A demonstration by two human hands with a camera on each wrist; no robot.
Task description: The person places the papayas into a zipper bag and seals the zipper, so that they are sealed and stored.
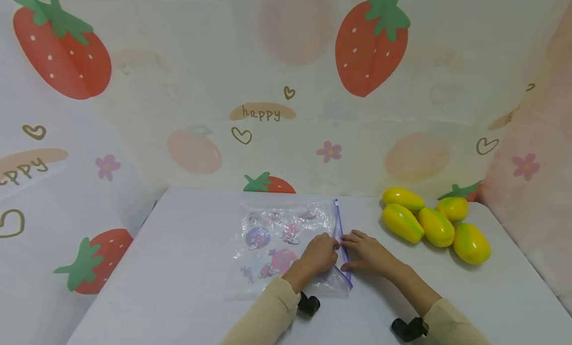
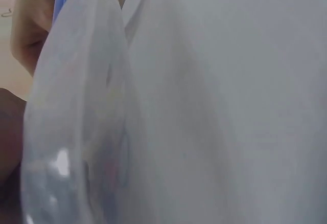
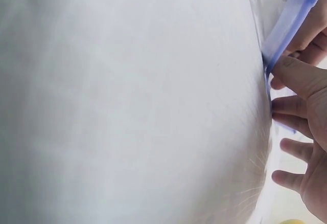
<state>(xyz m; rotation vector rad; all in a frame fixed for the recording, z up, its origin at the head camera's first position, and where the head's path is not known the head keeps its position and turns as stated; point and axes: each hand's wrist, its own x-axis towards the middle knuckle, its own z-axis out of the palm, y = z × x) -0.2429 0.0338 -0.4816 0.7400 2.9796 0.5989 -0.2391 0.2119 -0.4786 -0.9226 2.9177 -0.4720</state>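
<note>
Strawberry wallpaper (image 1: 201,62) reads "happy" (image 1: 261,112); our left hand (image 1: 320,253) pinches the bag (image 1: 274,238) beneath it, our spread right hand (image 1: 368,255) touches its purple edge (image 1: 338,223).

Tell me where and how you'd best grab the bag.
Probably pinch the bag at its purple edge, coming from the right: that narrow strip faces that side and looks raised, while the clear film looks limp.

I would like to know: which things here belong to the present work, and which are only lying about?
In the job:
- bag, lying on the table
- its purple edge, with the left hand and right hand at it

Lying about:
- five fruits, untouched; perhaps for later
</note>
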